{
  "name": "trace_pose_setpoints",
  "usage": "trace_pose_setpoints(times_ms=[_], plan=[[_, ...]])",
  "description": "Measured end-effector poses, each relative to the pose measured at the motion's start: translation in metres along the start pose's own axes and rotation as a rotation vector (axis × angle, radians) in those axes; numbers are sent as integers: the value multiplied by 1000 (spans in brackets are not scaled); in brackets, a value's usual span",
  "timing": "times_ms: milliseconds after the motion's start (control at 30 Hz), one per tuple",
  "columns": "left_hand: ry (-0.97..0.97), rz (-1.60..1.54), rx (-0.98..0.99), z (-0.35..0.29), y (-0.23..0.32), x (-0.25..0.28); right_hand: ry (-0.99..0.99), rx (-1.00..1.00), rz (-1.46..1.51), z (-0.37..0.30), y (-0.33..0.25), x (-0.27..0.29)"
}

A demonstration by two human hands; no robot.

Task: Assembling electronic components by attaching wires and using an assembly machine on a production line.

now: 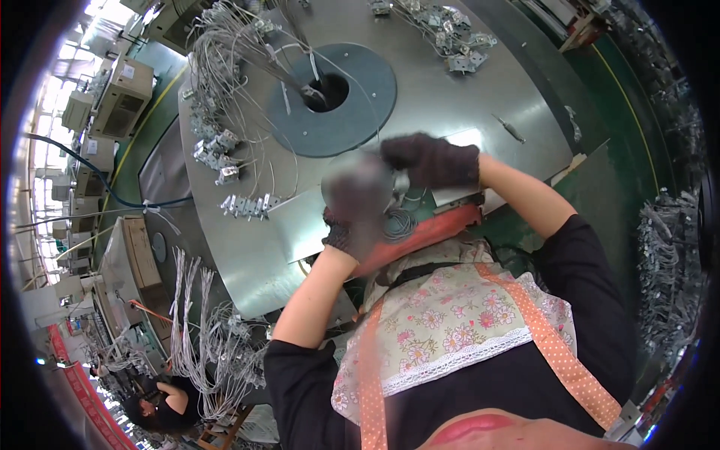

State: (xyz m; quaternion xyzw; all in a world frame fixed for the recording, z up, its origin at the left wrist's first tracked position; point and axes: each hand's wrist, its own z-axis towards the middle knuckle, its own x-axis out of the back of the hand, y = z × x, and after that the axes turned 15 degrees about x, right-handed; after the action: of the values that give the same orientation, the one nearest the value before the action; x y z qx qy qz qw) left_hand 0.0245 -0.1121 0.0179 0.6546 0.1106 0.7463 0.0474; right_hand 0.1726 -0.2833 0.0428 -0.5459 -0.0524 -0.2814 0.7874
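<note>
My left hand (351,196), in a dark knitted glove, is at the table's near edge, its fingers smeared by a blurred patch. Close on its right, my right hand (431,161), gloved alike, has its fingers closed and pointing left; what they hold is hidden. A small pale metal piece (401,181) shows between the hands. Below them a coil of grey cable (400,225) lies against a red padded strip (439,229) along the table edge. A thin wire runs from the round grey plate (360,64) towards my right fingertips.
Bundled cables with metal connectors (217,154) lie on the left of the metal table (255,277); more connectors (461,41) lie far right. A slim pointed tool (510,129) rests to the right. Hanging cables (217,352) and a person (169,401) are at lower left.
</note>
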Motion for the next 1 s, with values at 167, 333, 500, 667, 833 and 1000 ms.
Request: trace_pose_setpoints(times_ms=[167,333,500,667,833,1000], plan=[[-49,16,49,6,12,4,405,5,-1125,-24,88,122],[-77,28,71,4,17,13,213,-377,-1475,-74,136,137],[-123,47,102,1,14,11,214,-350,-851,-88,97,102],[-30,82,41,1,11,6,702,-88,-196,-136,64,134],[-44,38,65,3,12,7,898,170,-486,-144,4,152],[-16,20,82,3,12,2,892,-76,-14,-160,-51,136]])
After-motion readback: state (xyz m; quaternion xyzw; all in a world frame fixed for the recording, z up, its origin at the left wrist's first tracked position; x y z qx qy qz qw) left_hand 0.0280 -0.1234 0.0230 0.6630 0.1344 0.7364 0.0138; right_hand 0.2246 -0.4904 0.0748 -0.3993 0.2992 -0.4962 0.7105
